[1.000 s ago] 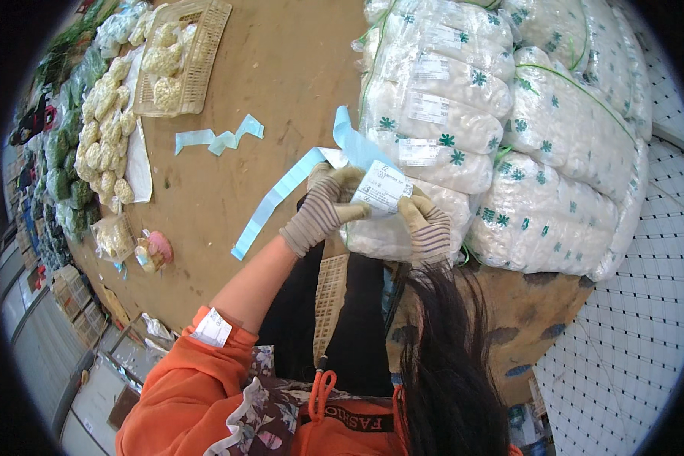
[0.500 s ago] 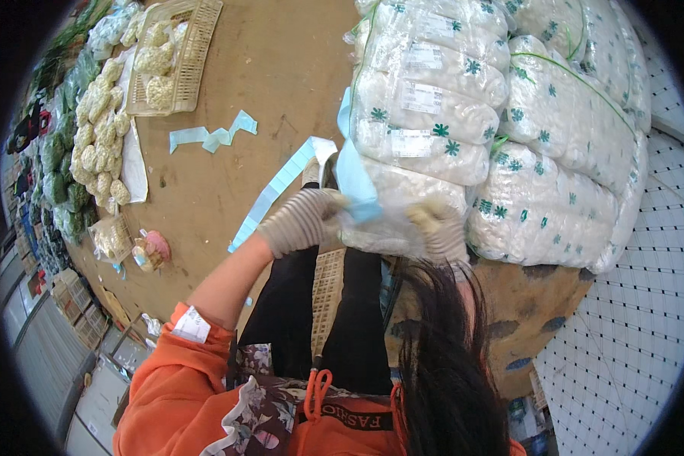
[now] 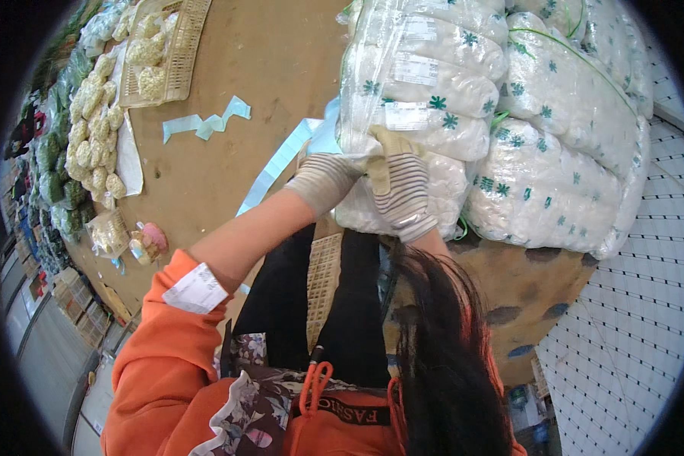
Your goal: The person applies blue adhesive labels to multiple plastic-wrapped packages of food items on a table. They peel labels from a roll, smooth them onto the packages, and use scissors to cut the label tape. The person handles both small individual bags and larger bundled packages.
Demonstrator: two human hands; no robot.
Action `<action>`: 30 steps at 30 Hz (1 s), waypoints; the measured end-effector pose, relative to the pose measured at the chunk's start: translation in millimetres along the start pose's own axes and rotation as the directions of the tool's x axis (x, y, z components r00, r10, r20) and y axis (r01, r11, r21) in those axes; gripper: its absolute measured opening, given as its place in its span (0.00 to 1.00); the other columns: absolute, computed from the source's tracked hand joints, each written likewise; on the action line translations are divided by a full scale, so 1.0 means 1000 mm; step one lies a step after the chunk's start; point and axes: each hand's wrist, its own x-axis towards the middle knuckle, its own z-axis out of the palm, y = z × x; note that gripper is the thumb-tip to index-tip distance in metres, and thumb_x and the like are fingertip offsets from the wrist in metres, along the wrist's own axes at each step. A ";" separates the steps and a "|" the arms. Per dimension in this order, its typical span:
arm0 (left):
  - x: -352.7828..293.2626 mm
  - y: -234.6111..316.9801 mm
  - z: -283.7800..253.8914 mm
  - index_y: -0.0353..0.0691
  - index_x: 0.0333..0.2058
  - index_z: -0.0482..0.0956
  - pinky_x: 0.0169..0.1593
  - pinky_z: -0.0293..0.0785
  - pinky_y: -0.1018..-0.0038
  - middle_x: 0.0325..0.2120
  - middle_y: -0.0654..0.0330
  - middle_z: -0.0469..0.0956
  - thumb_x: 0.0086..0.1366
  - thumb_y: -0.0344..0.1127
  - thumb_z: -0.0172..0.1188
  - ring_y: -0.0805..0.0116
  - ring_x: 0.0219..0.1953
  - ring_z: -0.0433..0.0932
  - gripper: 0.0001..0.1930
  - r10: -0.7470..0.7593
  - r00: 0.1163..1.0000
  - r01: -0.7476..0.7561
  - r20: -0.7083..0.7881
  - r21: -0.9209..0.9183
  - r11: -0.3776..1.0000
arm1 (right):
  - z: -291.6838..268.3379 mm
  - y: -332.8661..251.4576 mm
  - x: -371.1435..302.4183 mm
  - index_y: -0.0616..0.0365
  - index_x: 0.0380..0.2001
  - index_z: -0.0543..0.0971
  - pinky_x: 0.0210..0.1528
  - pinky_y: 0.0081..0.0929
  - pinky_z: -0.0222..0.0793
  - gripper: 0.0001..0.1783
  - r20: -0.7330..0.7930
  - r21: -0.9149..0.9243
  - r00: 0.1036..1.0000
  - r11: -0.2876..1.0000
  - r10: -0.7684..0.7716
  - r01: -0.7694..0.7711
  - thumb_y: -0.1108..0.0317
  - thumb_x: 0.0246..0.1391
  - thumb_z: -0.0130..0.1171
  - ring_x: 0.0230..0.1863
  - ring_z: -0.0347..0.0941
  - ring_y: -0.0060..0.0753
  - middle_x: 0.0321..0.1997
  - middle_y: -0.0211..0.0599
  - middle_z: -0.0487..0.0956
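Both my hands wear pale striped work gloves and meet at the left edge of a clear plastic bag of white packs [image 3: 441,114] marked with green leaf shapes. My left hand [image 3: 325,182] is closed, with its fingertips at a long light-blue paper strip [image 3: 277,167] that rises behind it and folds over beside the bag. My right hand [image 3: 403,182] is closed beside it, fingertips against the left ones. A small whitish bit shows between them, too hidden to name. White labels [image 3: 416,68] are on several packs.
A separate blue strip piece [image 3: 207,126] lies on the brown tabletop [image 3: 258,61]. At the left are a cream plastic basket [image 3: 181,57], bundles of pale mushrooms [image 3: 91,129] and a small pink-topped item [image 3: 153,235]. More bagged packs [image 3: 547,182] are stacked right. A crate [image 3: 323,281] shows between my legs.
My right hand has moved up and left to meet my left hand, which has risen slightly. The blue strip's loose end, formerly hanging between my hands, is now mostly hidden behind them.
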 end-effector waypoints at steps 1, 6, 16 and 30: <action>-0.006 -0.005 -0.009 0.48 0.58 0.65 0.39 0.79 0.63 0.46 0.47 0.76 0.62 0.31 0.49 0.50 0.44 0.79 0.23 0.037 0.991 -0.053 0.130 0.129 0.990 | -0.010 0.003 -0.004 0.48 0.53 0.71 0.59 0.54 0.51 0.25 0.077 -0.392 0.997 0.920 0.028 0.004 0.51 0.54 0.51 0.51 0.69 0.46 0.47 0.43 0.76; -0.017 -0.016 -0.002 0.50 0.58 0.64 0.46 0.77 0.58 0.45 0.43 0.75 0.63 0.30 0.48 0.48 0.53 0.73 0.23 -0.031 0.995 0.012 0.100 0.188 0.982 | -0.102 0.044 -0.028 0.47 0.45 0.76 0.60 0.57 0.45 0.20 0.334 -0.761 0.875 0.648 0.350 0.031 0.51 0.50 0.57 0.50 0.69 0.42 0.44 0.36 0.77; -0.019 -0.014 0.017 0.47 0.53 0.69 0.52 0.72 0.61 0.34 0.47 0.78 0.63 0.30 0.47 0.53 0.41 0.79 0.19 0.057 0.996 -0.048 -0.066 0.125 0.991 | -0.071 0.019 -0.014 0.58 0.43 0.76 0.54 0.46 0.63 0.16 0.006 -0.566 0.949 0.782 -0.314 0.262 0.68 0.50 0.53 0.50 0.72 0.44 0.46 0.45 0.77; -0.047 -0.005 -0.004 0.47 0.55 0.66 0.45 0.73 0.69 0.31 0.49 0.75 0.58 0.23 0.53 0.59 0.32 0.77 0.25 -0.057 0.965 0.002 -0.257 -0.211 0.978 | 0.005 0.017 -0.086 0.56 0.48 0.76 0.60 0.53 0.52 0.23 0.081 -0.355 0.996 0.933 -0.038 0.065 0.58 0.48 0.57 0.56 0.66 0.48 0.51 0.42 0.75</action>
